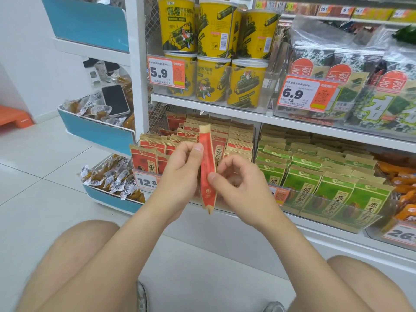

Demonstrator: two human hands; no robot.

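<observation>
I hold the flat red-and-tan paper snack packet edge-on and upright, in front of the lower shelf's red packets. My left hand clamps its side, thumb on top; my right hand pinches the other edge.

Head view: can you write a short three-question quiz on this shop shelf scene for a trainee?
1. The left hand and right hand together hold:
A) a red and brown paper packet
B) a green glass bottle
C) a metal can

2. True or false: the black smartphone lies on wrapped snacks in a blue-fronted bin.

3. Fill in: the orange-edged price tag in front of the yellow cardboard tubs reads ___.

Key: 1 A; 2 true; 3 5.9
</observation>
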